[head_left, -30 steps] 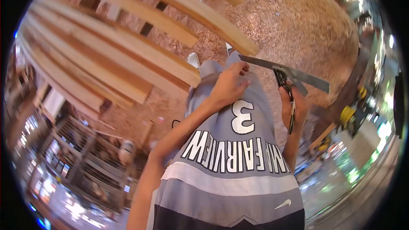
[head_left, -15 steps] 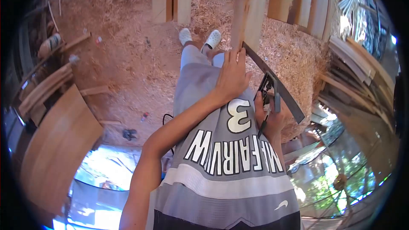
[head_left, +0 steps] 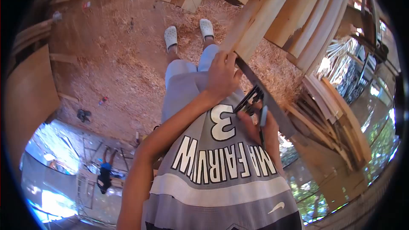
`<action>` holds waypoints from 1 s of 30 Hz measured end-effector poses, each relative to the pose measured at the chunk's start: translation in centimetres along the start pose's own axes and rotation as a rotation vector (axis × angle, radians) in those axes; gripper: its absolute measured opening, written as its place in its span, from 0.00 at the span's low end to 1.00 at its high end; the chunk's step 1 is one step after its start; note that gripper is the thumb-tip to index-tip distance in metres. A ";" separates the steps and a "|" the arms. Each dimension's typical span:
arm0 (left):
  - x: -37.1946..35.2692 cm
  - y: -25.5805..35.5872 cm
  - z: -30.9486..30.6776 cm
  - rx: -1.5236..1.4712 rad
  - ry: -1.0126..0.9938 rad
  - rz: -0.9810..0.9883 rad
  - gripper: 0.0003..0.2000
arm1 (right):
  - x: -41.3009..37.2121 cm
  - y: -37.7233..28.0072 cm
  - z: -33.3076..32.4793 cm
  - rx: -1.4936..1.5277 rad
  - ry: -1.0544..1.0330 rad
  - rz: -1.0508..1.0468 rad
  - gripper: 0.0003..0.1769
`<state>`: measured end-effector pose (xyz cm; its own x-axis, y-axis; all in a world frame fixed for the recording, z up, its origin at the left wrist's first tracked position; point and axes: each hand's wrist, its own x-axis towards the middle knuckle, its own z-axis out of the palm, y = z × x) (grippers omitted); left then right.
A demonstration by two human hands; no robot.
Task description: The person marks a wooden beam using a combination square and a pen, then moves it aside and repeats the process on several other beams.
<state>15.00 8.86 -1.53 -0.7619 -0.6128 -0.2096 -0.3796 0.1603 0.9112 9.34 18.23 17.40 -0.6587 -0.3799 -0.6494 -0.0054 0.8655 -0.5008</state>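
The right hand is closed around one long metal tool. Ahead and left, the left hand curls at its far tip, grip unclear, beside one wooden beam's end. Two white shoes stand beyond the left hand.

The person is wearing a grey cloth jersey carrying a large white, black-outlined numeral 3. White, black-edged block letters are appearing upside down, above a broad white cloth band. A small white swoosh is marking the grey fabric beyond. Pale blue-grey legwear is ending above white clogs with small holes.
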 end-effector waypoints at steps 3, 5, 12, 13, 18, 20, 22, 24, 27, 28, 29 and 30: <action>0.5 -0.2 1.9 0.081 0.093 0.001 0.19 | 4.0 0.1 -5.7 -0.425 -0.496 -0.442 0.19; -0.2 -0.3 2.4 0.048 0.179 -0.006 0.17 | 6.6 0.4 -8.5 -0.528 -0.618 -0.562 0.21; -0.6 1.5 5.7 0.021 0.499 -0.096 0.08 | 15.3 -2.2 -13.4 -0.770 -0.583 -0.758 0.17; -0.7 1.8 6.1 0.025 0.522 -0.114 0.08 | 15.9 -2.7 -13.0 -0.715 -0.557 -0.836 0.18; -0.6 2.6 6.9 0.075 0.644 -0.161 0.10 | 14.6 -3.0 -9.2 -0.444 -0.685 -1.045 0.20; -0.7 2.9 6.8 0.102 0.650 -0.176 0.11 | 15.2 -2.5 -8.0 -0.472 -0.730 -1.332 0.21; -0.5 3.3 6.8 0.129 0.656 -0.199 0.12 | 15.8 -2.8 -7.9 -0.509 -0.793 -1.355 0.22; -0.5 3.9 6.7 0.034 0.681 -0.244 0.15 | 16.0 -3.0 -7.7 -0.516 -0.817 -1.398 0.21; -0.7 3.0 8.0 -0.123 0.778 -0.250 0.16 | 16.8 -3.3 -7.7 -0.467 -0.802 -1.415 0.20; -0.7 2.7 8.5 -0.129 0.791 -0.255 0.16 | 17.0 -3.6 -7.9 -0.465 -0.800 -1.411 0.19; -0.7 2.5 8.7 -0.162 0.820 -0.246 0.17 | 17.2 -3.7 -8.1 -0.474 -0.812 -1.413 0.19; -0.7 2.5 8.9 -0.196 0.845 -0.238 0.18 | 17.4 -3.7 -8.3 -0.482 -0.820 -1.395 0.19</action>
<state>9.90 16.62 -2.27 -0.0047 -0.9901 -0.1403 -0.3227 -0.1313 0.9373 -8.36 11.13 12.73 0.5822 -0.8095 -0.0764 -0.5190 -0.2977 -0.8013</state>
